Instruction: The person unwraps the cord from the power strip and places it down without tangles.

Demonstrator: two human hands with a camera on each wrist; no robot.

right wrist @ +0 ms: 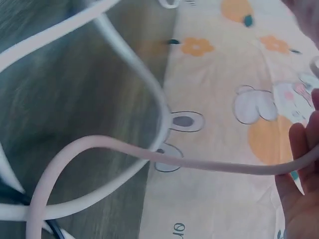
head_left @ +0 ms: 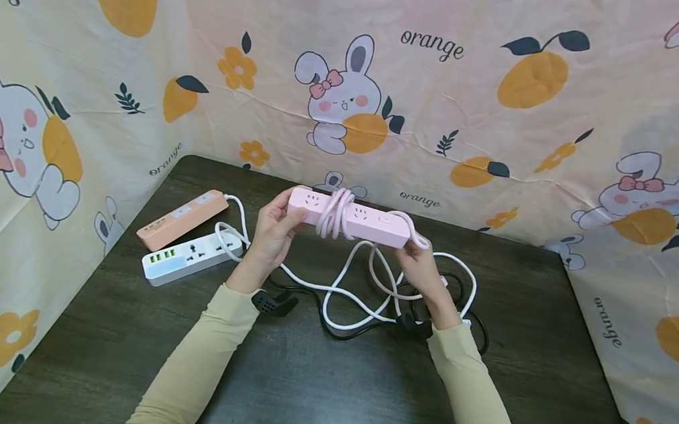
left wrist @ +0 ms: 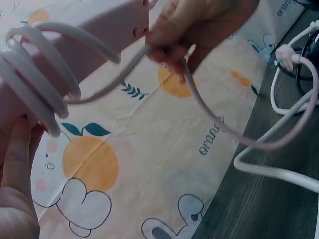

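A pink power strip (head_left: 375,225) is held up above the table, several turns of its pink cord (head_left: 334,215) wound round its middle. My left hand (head_left: 272,232) grips the strip's left end, thumb on the front face. At the other end my right hand (head_left: 421,265) holds the cord just beside the strip. In the left wrist view, the right hand (left wrist: 204,27) pinches the cord between thumb and fingers, and a slack length hangs from it. The right wrist view shows that loose cord (right wrist: 214,167) running from the right hand (right wrist: 304,191) down towards the table.
An orange power strip (head_left: 184,218) and a white power strip (head_left: 190,257) lie at the table's left. Tangled white cords (head_left: 341,291) and a black cord (head_left: 335,335) spread beneath my hands. A printed cloth (head_left: 433,112) hangs behind the dark table (head_left: 324,392).
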